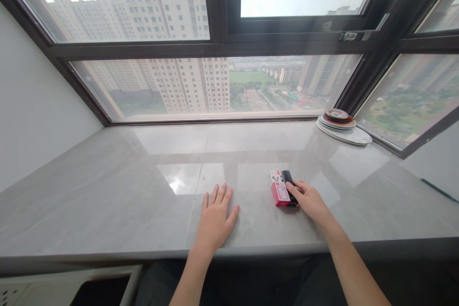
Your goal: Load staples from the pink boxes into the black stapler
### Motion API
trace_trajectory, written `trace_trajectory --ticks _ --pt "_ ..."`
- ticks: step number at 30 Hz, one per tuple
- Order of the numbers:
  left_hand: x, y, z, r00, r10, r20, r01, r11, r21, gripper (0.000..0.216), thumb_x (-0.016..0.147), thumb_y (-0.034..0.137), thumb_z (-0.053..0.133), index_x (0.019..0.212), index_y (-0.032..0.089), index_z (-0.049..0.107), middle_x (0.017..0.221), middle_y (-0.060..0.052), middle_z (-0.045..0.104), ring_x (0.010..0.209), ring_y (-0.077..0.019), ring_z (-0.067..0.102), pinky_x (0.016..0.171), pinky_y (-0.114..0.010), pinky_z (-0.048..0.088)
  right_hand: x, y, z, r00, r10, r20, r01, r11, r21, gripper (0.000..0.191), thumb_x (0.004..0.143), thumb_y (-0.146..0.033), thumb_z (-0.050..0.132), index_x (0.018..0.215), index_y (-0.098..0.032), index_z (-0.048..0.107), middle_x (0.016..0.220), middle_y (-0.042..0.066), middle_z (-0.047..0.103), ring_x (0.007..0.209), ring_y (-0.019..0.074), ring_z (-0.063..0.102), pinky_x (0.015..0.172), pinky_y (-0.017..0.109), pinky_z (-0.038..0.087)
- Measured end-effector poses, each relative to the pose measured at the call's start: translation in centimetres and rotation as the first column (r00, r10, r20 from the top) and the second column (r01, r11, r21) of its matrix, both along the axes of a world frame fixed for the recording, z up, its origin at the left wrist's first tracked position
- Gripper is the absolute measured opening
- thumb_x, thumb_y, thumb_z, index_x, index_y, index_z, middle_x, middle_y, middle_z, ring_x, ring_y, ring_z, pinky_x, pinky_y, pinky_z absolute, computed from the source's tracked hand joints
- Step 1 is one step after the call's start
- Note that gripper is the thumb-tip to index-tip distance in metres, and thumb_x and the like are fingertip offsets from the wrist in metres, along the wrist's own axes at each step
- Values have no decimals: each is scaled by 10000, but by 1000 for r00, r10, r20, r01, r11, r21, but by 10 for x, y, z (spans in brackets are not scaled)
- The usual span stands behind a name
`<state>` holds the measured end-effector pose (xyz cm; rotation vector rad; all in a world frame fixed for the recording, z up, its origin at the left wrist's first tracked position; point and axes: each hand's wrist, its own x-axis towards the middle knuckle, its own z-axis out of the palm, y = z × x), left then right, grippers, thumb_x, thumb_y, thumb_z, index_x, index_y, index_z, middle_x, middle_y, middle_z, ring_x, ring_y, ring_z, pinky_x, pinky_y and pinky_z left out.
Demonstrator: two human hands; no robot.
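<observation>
Two hands are placed at the grey tiled surface (107,210), both near its front edge. The left hand (215,217) is laid palm down with the fingers spread, and nothing is held by it. The right hand (308,201) is closed around a black object (288,179), the thumb being laid across its top and the fingers set along its right side.

The surface is bounded at the rear by the dark window frame (215,50), at the left by a pale wall (43,100), and at the front by a straight edge at which the forearms are crossed over. Lateral room is afforded by a wide stretch of tile to the left of the left hand; a narrower stretch is left between that hand and the held object. Further depth is provided between the hands and the window.

A small pink and white box (280,193) is located directly against the left side of the black object, right of the surface's middle. Its contents cannot be seen; whether it is also gripped cannot be told. A stack of plates (339,124) is set in the rear right corner, well apart from the hands. Below the front edge, at lower left, a pale unit (43,289) with a dark recess is partly shown.
</observation>
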<state>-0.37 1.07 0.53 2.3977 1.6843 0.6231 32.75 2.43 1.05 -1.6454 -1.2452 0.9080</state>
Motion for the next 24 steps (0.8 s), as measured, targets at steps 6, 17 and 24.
trace_trajectory --ticks 6,17,24 --pt "-5 0 6 943 85 321 -64 995 -76 483 1090 472 317 1512 291 466 1558 -35 519 1504 -221 391 1270 -483 252 -132 12 -4 995 53 79 -64 988 140 492 964 -588 517 1155 -202 754 1024 72 649 780 195 656 644 298 553" --pt "5 2 22 879 307 365 -348 936 50 549 946 383 588 1453 216 457 1349 -132 567 1298 -305 532 1100 -470 451 -185 18 -2 989 33 144 -66 971 230 386 1002 -491 487 1074 -206 739 953 56 620 773 191 634 780 319 517" --pt "4 14 17 871 393 295 -420 907 33 557 910 362 628 1432 219 494 1230 -116 600 1125 -279 633 956 -385 516 -120 -2 -13 993 -37 112 13 979 202 486 962 -594 527 1143 -203 752 970 70 651 747 200 630 748 329 520"
